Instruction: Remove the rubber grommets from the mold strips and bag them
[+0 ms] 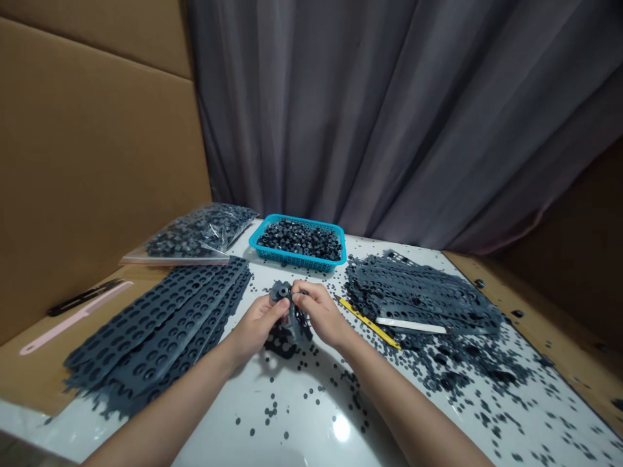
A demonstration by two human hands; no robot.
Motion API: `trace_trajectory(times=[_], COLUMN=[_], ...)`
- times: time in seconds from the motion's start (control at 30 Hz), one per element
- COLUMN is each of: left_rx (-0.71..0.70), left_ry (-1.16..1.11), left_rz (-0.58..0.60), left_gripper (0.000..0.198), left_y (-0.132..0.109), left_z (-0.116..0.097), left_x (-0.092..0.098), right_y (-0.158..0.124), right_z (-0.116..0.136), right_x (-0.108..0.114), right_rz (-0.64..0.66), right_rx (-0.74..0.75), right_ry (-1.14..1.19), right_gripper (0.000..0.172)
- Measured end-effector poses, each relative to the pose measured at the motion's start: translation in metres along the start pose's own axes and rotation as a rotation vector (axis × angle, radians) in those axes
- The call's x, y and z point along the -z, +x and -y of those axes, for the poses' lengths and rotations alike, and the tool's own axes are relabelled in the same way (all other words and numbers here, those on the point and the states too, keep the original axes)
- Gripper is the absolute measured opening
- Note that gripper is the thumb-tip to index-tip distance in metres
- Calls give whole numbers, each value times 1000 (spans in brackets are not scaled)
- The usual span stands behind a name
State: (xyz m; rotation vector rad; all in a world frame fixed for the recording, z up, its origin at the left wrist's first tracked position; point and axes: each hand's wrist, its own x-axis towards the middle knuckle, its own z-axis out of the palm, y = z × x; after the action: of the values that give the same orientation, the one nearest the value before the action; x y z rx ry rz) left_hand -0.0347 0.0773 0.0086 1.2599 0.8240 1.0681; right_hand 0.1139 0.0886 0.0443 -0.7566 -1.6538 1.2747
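The left hand point(257, 329) and right hand point(320, 312) both grip a bent piece of grey perforated rubber sheet point(296, 324) at centre frame, pinching it close to the body. A stack of sheets point(158, 337) at left and a heap of sheets point(421, 295) at right seem to leave the white bench point(219, 431) free between them, with a blue plastic basket point(298, 242) of rubber rings within reach at top centre.

Left hand point(256, 327), right hand point(322, 316) bare; forearms point(413, 408) slender (nails point(285, 303) short, probably).
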Motion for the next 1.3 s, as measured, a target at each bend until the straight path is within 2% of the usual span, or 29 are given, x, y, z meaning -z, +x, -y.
trace_trajectory(times=[0.1, 0.17, 0.23, 0.33, 0.43, 0.53, 0.63, 0.73, 0.8, 0.87, 1.0, 1.07, 1.13, 1.2, 1.3], left_rx=[-9, -36, -68, -85, -62, -1, 92, 144, 161, 160, 119, 111, 99, 87, 63], left_ry=[134, 223, 283, 317, 290, 151, -79, -241, -308, -376, -467, -446, -404, -340, -227], left_rz=[31, 57, 78, 122, 186, 185, 83, -85, -158, -210, -317, -283, -205, -115, 0], left_gripper=[38, 37, 37, 37, 40, 42, 43, 44, 42, 41, 37, 33, 30, 31, 35], left_y=[-1, -3, -4, -4, -3, -2, -3, -3, -3, -3, -1, -1, -2, -2, -2], left_z=[-6, -11, -16, -21, -21, -18, -18, -19, -19, -19, -21, -21, -19, -14, -5], left_x=[4, 6, 7, 9, 10, 7, 0, -9, -12, -12, -10, -12, -13, -12, -6], right_y=[-3, -5, -6, -6, -5, -3, -1, 2, 3, 5, 8, 12, 21, 38, 75], right_z=[17, 29, 38, 43, 39, 27, 12, -3, -9, -12, -4, 1, 2, -3, -18], right_x=[13, 17, 18, 18, 18, 16, 5, -9, -14, -13, 3, 14, 28, 45, 76], right_rz=[176, 251, 275, 292, 314, 260, 98, -87, -179, -239, -275, -265, -301, -378, -404], right_rx=[163, 201, 186, 124, 80, 41, -42, -141, -177, -186, -107, -33, 22, 37, -8], right_ry=[-479, -680, -796, -814, -692, -440, -55, 282, 406, 491, 593, 524, 257, -118, -368], right_gripper=[20, 17, 16, 18, 20, 22, 20, 17, 15, 21, 32, 31, 27, 24, 17])
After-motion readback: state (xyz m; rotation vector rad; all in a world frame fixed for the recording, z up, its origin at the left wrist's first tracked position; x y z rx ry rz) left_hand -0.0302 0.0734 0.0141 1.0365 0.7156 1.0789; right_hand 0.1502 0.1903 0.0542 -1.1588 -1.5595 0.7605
